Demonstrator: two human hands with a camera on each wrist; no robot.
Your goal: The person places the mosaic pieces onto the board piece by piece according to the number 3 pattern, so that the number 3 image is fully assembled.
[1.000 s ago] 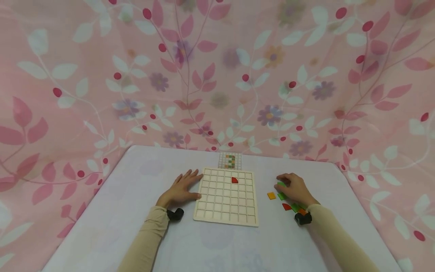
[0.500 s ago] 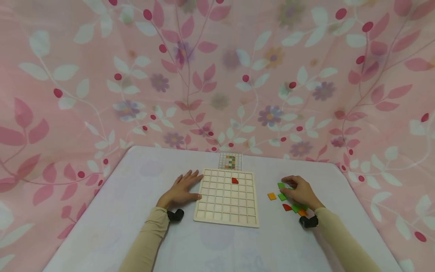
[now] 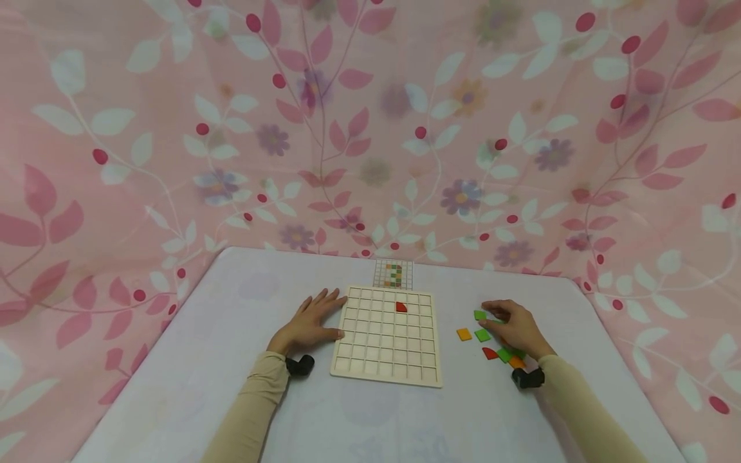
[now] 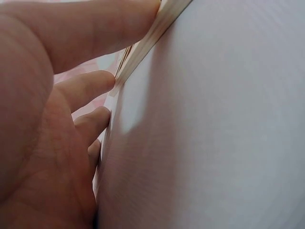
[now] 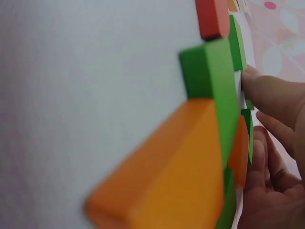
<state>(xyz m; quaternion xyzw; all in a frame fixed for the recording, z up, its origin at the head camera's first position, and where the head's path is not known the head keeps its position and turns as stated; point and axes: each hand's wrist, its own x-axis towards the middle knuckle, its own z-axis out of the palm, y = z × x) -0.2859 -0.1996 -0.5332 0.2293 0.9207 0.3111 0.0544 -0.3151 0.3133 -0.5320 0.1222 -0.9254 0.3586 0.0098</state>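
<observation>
My left hand point(image 3: 309, 323) lies with its fingers spread at the left edge of a pale wooden grid board point(image 3: 384, 369). In the left wrist view, thumb and index fingertip touch the board's side point(image 4: 143, 50). One red quarter-round tile point(image 3: 401, 307) sits in a cell near the board's top. Right of the board, my right hand point(image 3: 517, 328) hovers low over loose tiles, thumb and index finger apart. Close to its fingertips lie two green tiles point(image 3: 483, 335). An orange square tile point(image 3: 464, 334) and a red quarter-round tile point(image 3: 490, 353) lie nearer the board. The palm hides part of the pile.
Behind the board stands a small pattern card point(image 3: 393, 274) printed with a coloured grid figure. Green and orange tiles point(image 3: 517, 362) cluster under the right wrist. A white cloth point(image 3: 260, 276) covers the table, and a pink floral curtain point(image 3: 370, 128) hangs behind it.
My right hand has drawn back slightly to the right, uncovering more of the green tiles near its fingertips. The left hand stays at the board's edge.
</observation>
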